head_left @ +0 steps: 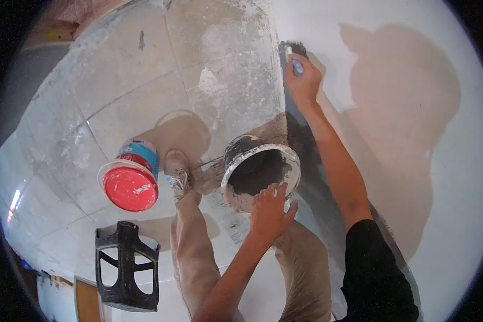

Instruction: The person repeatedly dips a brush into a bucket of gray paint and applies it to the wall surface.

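My right hand is closed round the handle of a brush, whose dark bristles touch the white wall near its bottom edge. Dark grey coating covers a strip along the wall's base. My left hand rests on the near rim of a bucket, its fingers curled over the edge. The bucket is tilted, smeared with white and grey, and holds dark grey material.
To the left, a blue and red tub with a red lid sits on the tiled floor. Nearer is a black plastic stool. My shoe stands between the tub and the bucket. Shadows fall on wall and floor.
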The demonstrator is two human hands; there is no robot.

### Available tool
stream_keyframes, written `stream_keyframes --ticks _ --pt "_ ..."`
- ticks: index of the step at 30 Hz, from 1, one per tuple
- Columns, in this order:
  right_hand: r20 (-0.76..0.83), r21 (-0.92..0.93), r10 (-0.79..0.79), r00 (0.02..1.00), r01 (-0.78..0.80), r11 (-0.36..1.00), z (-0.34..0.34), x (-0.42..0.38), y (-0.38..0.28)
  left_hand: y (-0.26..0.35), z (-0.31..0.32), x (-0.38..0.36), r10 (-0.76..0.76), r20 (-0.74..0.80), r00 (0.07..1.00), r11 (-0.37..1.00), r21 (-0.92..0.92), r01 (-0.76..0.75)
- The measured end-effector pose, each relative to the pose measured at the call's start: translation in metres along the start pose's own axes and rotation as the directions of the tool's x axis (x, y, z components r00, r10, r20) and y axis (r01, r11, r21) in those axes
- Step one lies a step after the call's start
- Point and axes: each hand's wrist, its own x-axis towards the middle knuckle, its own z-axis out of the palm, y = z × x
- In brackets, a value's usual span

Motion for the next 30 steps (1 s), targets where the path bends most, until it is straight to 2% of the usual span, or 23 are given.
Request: stream_keyframes --ticks 3,4,7,11,14,16,19,22,25,27,28,30 --pt "0.049 -0.167 -0.028 0.998 0.036 0.985 0.028 0.009 0.026 -0.003 0.004 -0.002 0.017 -0.065 0.998 1.0 0.009 -0.016" --pt "0.078 -0.187 0.013 0.997 0.002 0.982 0.026 0.015 0.028 -0.005 0.004 -0.003 0.019 -0.069 0.997 1.0 0.011 -0.018" --pt "0.03 -0.276 -0.031 0.999 0.038 0.96 -0.001 0.019 0.024 -0.003 0.008 -0.002 0.025 -0.059 0.998 1.0 0.008 -0.025" --pt "-0.13 -0.138 -0.098 0.987 0.08 0.987 -0.052 0.006 0.0 -0.002 0.012 -0.002 0.017 -0.05 0.999 1.0 0.017 -0.016" --pt "-0.162 0.269 0.111 0.98 -0.065 0.961 -0.099 -0.029 -0.019 -0.012 0.022 -0.005 0.026 -0.084 0.996 0.999 0.029 -0.024" --pt "-0.072 0.512 0.391 0.918 -0.303 0.804 -0.134 -0.063 -0.025 -0.014 0.026 -0.007 0.034 -0.102 0.994 0.999 0.024 -0.032" --pt "0.052 0.827 0.613 0.788 -0.378 0.416 -0.173 -0.113 -0.044 -0.017 0.036 -0.012 0.024 -0.092 0.995 1.0 0.022 -0.022" --pt "0.161 0.842 0.717 0.678 -0.473 0.259 -0.199 -0.161 -0.043 -0.032 0.059 -0.02 -0.013 -0.072 0.997 0.998 0.054 0.017" --pt "0.197 0.766 0.74 0.643 -0.572 0.294 -0.213 -0.198 -0.051 -0.041 0.079 -0.026 -0.014 -0.065 0.998 0.997 0.071 0.018" --pt "0.198 0.704 0.717 0.668 -0.606 0.371 -0.222 -0.221 -0.047 -0.048 0.089 -0.031 0.018 -0.079 0.997 0.995 0.101 -0.01" --pt "0.201 0.673 0.702 0.683 -0.617 0.408 -0.224 -0.232 -0.045 -0.052 0.093 -0.034 0.014 -0.082 0.997 0.995 0.102 -0.005" --pt "0.16 0.665 0.588 0.793 -0.527 0.529 -0.225 -0.256 -0.032 -0.059 0.095 -0.035 0.015 -0.099 0.995 0.994 0.105 -0.004"
